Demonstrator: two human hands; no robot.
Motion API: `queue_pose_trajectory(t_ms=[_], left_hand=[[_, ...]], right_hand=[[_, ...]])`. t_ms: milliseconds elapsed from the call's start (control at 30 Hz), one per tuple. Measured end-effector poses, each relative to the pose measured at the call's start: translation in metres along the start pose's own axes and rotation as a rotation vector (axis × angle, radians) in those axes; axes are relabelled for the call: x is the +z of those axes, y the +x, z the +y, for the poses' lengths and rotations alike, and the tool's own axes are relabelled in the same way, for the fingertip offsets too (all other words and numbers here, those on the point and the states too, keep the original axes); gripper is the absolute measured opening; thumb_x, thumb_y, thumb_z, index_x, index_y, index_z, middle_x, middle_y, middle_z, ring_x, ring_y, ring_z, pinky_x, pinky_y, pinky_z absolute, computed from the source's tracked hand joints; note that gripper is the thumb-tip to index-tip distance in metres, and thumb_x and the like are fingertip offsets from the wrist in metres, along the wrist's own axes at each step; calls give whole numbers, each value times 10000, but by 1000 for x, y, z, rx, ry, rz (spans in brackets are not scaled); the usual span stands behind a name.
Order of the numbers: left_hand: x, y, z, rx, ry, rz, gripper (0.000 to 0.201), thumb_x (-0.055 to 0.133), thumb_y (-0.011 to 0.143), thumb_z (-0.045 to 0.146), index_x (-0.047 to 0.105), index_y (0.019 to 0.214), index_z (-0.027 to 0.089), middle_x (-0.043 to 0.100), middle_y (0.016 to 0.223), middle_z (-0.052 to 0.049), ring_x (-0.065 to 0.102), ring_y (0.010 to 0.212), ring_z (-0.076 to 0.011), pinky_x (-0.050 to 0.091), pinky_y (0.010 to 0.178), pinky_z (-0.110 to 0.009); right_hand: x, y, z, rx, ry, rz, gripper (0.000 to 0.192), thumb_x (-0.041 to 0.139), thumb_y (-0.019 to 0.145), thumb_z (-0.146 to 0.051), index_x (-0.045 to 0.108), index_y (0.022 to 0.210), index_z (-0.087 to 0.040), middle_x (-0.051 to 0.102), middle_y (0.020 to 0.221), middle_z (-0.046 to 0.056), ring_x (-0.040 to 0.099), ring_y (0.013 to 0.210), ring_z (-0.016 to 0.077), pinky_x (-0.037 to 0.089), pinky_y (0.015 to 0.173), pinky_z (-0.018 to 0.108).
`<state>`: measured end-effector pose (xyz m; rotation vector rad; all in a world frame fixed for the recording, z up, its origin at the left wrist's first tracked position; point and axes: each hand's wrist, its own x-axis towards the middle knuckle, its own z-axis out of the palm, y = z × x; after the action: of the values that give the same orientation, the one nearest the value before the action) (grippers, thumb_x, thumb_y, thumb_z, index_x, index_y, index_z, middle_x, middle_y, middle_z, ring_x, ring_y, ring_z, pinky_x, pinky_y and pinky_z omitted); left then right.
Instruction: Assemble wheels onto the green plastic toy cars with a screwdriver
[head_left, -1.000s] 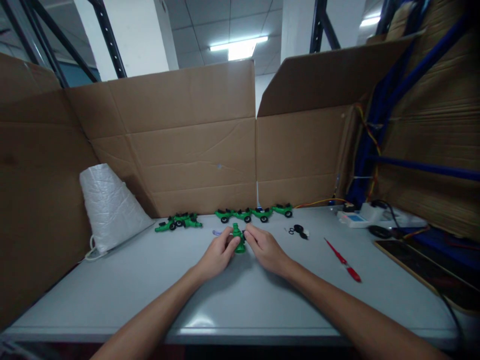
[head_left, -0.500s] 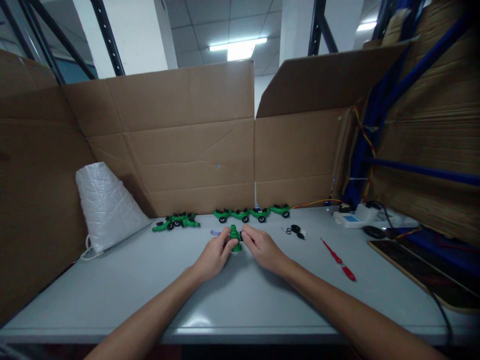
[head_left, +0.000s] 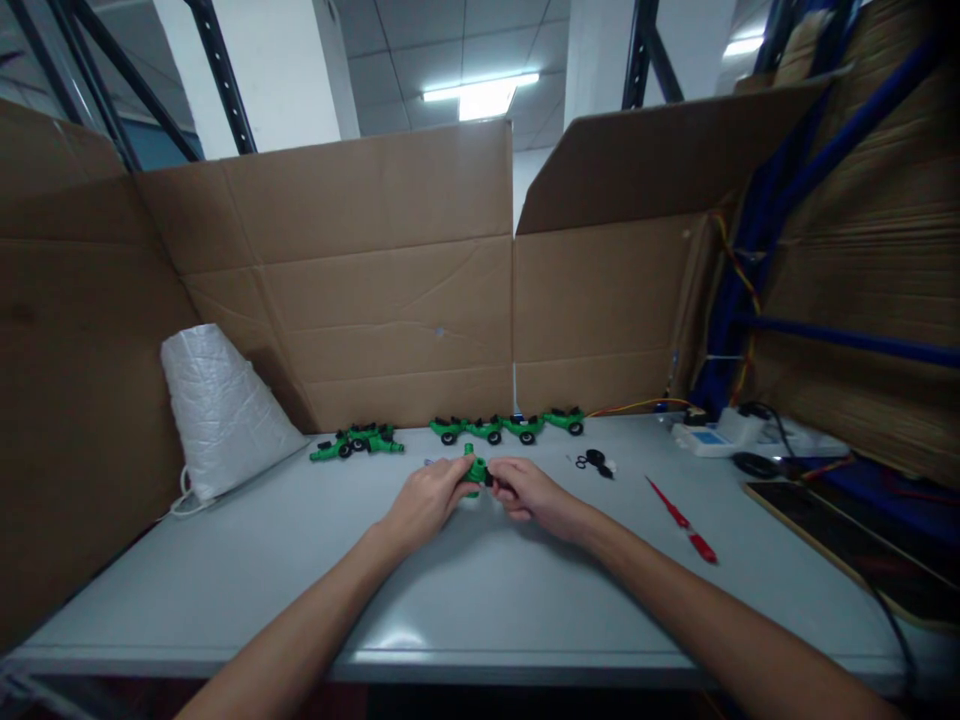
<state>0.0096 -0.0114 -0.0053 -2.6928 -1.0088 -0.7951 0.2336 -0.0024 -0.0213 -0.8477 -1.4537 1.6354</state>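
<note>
- The left hand (head_left: 429,503) has thumb and fingers closed around a green piece (head_left: 475,468), held up in front of the person, above the table (head_left: 465,610).
- The right hand (head_left: 534,492) is just beside it, fingers curled and narrow, pinching a small black part (head_left: 489,480) at the green piece's right side. Whether that part is fully seated cannot be told; the fingers cover much of it.
- Beyond the hands, a row of four green toys (head_left: 480,430) stands near the cardboard wall (head_left: 390,330), each with black parts on it.
- Beyond and left of the left hand lies a cluster of similar green toys (head_left: 386,446), perhaps three, overlapping, also with black parts.
- Right of the right hand, near it, lie loose black pieces (head_left: 596,458) and small black rings (head_left: 580,462), not fitted to anything.
- Farther right, well apart from that hand, a red screwdriver (head_left: 681,519) lies unused.
- Judging by this, the toys beyond the hands have most of their black parts on, while the held piece looks only part-way: the black part is being worked at its side, and the loose pieces suggest more fitting is left.
</note>
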Motion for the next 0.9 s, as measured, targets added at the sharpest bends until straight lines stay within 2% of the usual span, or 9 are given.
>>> queue_pose_trajectory(t_ms=[200, 333, 433, 633, 700, 833, 900], left_hand=[[0, 1, -3, 72, 69, -2, 367, 461, 1122, 437, 573, 1358, 180, 742, 1073, -113, 706, 980, -266, 564, 849, -370], [-3, 2, 2, -38, -48, -11, 329, 457, 1124, 449, 567, 1322, 210, 735, 1105, -101, 701, 1001, -250, 548, 874, -354], [-6, 3, 6, -136, -113, -39, 291, 443, 1126, 464, 574, 1210, 219, 724, 1032, -73, 688, 923, -232, 522, 814, -323], [-10, 3, 8, -165, -182, -25, 280, 467, 1112, 472, 559, 1043, 217, 645, 900, -32, 621, 806, -203, 478, 747, -296], [-11, 4, 9, -157, -193, -10, 274, 469, 1110, 460, 570, 1050, 213, 632, 955, -47, 623, 839, -206, 493, 776, -303], [-13, 4, 11, -130, -202, 24, 269, 441, 1118, 417, 581, 1217, 210, 592, 1218, -112, 645, 1011, -231, 526, 898, -336], [-13, 4, 11, -132, -214, 30, 282, 436, 1119, 410, 579, 1263, 215, 576, 1274, -120, 651, 1032, -231, 537, 912, -337]], right_hand=[[-1, -1, -1, 81, 81, -47, 336, 647, 856, -513, 533, 763, -211, 378, 552, -106, 192, 428, 56, 195, 393, 197], [2, 1, -2, 41, 17, 15, 351, 624, 868, -536, 510, 763, -221, 388, 561, -102, 218, 425, 61, 217, 389, 198], [5, 1, -5, -7, -40, 52, 373, 626, 875, -560, 495, 767, -228, 397, 582, -98, 234, 430, 66, 223, 389, 203], [5, 0, -8, -46, -60, 50, 399, 642, 874, -592, 522, 785, -222, 446, 621, -79, 279, 446, 75, 250, 386, 215], [4, 0, -7, -50, -63, 51, 414, 647, 875, -605, 525, 780, -220, 443, 617, -79, 278, 439, 73, 242, 380, 216], [4, 2, -5, -59, -50, 46, 443, 651, 892, -631, 528, 788, -220, 442, 615, -77, 280, 433, 73, 231, 382, 216], [3, 3, -4, -64, -42, 49, 454, 660, 892, -643, 524, 793, -221, 441, 615, -79, 277, 429, 72, 229, 383, 217]])
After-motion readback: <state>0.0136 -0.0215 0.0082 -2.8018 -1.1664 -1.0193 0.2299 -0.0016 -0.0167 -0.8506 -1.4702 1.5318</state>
